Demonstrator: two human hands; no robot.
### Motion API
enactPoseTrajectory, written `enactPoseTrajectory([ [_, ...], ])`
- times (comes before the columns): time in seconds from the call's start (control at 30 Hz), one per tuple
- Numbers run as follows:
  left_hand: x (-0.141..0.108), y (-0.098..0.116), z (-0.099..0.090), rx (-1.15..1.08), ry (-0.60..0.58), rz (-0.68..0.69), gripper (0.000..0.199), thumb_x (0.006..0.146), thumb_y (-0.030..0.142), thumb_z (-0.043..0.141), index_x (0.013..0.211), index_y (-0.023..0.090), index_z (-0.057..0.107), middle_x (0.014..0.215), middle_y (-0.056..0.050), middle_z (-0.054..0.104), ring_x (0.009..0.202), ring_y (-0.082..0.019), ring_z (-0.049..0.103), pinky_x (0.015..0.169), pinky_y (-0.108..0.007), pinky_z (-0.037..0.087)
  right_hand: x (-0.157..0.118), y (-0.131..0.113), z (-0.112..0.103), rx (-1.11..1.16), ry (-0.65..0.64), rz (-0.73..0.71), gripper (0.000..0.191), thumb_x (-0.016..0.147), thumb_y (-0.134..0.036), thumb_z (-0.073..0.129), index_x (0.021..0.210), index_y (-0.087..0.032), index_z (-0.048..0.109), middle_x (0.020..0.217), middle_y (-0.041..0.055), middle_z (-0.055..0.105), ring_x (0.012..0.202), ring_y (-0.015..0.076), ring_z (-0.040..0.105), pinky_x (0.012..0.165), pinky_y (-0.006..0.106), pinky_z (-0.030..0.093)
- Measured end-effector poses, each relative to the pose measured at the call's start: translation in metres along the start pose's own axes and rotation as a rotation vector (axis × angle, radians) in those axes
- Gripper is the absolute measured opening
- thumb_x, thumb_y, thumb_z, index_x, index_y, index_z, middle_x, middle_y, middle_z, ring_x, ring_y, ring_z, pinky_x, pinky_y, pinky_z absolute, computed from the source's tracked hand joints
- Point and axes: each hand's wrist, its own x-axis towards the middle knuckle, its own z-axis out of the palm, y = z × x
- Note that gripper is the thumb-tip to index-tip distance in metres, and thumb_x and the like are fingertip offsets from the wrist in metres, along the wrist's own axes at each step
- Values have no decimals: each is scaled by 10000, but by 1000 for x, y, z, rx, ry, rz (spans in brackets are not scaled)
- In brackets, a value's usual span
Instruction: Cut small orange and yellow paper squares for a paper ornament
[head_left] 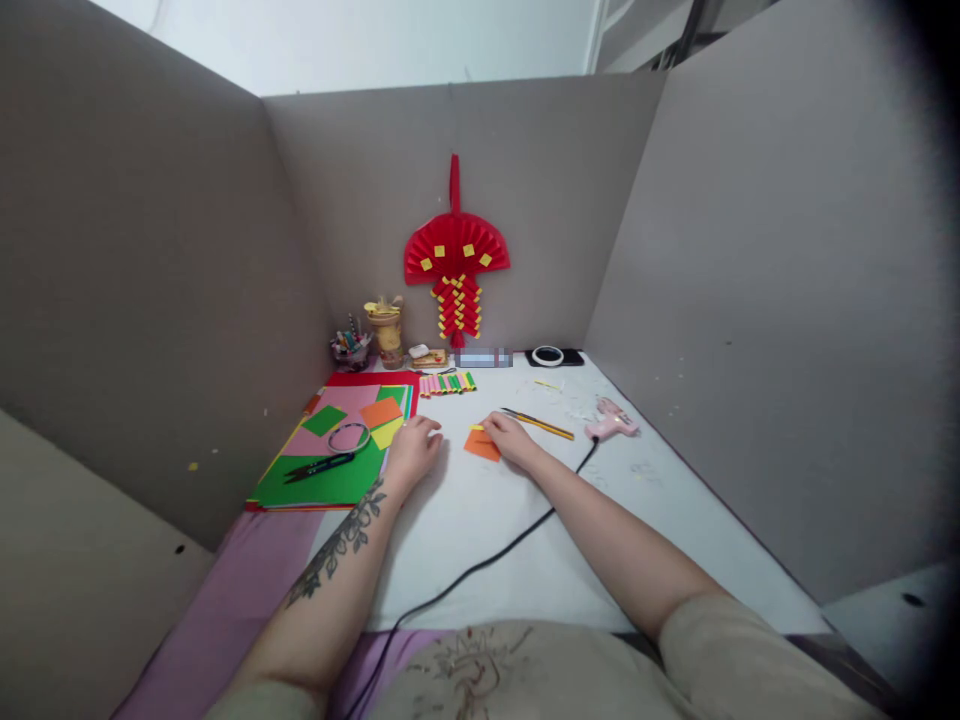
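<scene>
My right hand [511, 440] has its fingers closed at the upper edge of a small orange paper square [481, 446], which lies against the white table. A short yellow edge [478, 428] shows along the top of that square. To the left, my left hand [415, 448] hovers by the stack of coloured paper, fingers loosely bent and apart with nothing seen in them. Just beyond my right hand lies a yellow-and-black pen-like tool [551, 428]. Small rolled paper tubes [448, 384] in pink, green and yellow sit in a row further back.
On the left, the paper stack [274, 488] carries thread snips [319, 467] and a tape roll [349, 437]. A pink glue gun [611, 420] lies right, its black cord [480, 566] crossing the table. At the back stand a cup [388, 338] and a phone [574, 357]. Grey partitions enclose the table.
</scene>
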Motion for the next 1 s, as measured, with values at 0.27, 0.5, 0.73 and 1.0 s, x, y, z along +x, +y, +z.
enactPoseTrajectory([
  [0.27, -8, 18, 8, -53, -218, 128, 417, 806, 341, 535, 1202, 209, 533, 1145, -89, 576, 1066, -236, 508, 932, -344, 384, -3, 1, -10, 164, 129, 31, 195, 748, -365, 485, 650, -197, 488, 655, -13, 564, 657, 144, 507, 620, 245, 384],
  [0.5, -12, 27, 6, -20, -265, 119, 459, 774, 319, 570, 1216, 208, 516, 1098, -95, 565, 998, -237, 548, 858, -311, 416, -15, -8, -15, 71, 138, 249, 158, 722, -327, 515, 621, -219, 459, 530, -17, 510, 542, 152, 519, 516, 251, 344],
  [0.73, -23, 32, 2, -199, -242, 187, 302, 806, 281, 519, 1089, 198, 585, 1021, -69, 583, 890, -183, 581, 794, -265, 441, -11, -13, 2, 656, 38, 223, 282, 674, -427, 607, 643, -202, 439, 738, 16, 585, 806, 172, 596, 675, 264, 448],
  [1.0, -24, 41, -3, -376, -343, 282, 285, 812, 296, 525, 1048, 170, 626, 959, -64, 645, 841, -174, 582, 765, -263, 441, -12, -12, -7, 816, 138, 315, 273, 623, -370, 671, 656, -204, 456, 815, 8, 603, 935, 181, 560, 724, 271, 428],
])
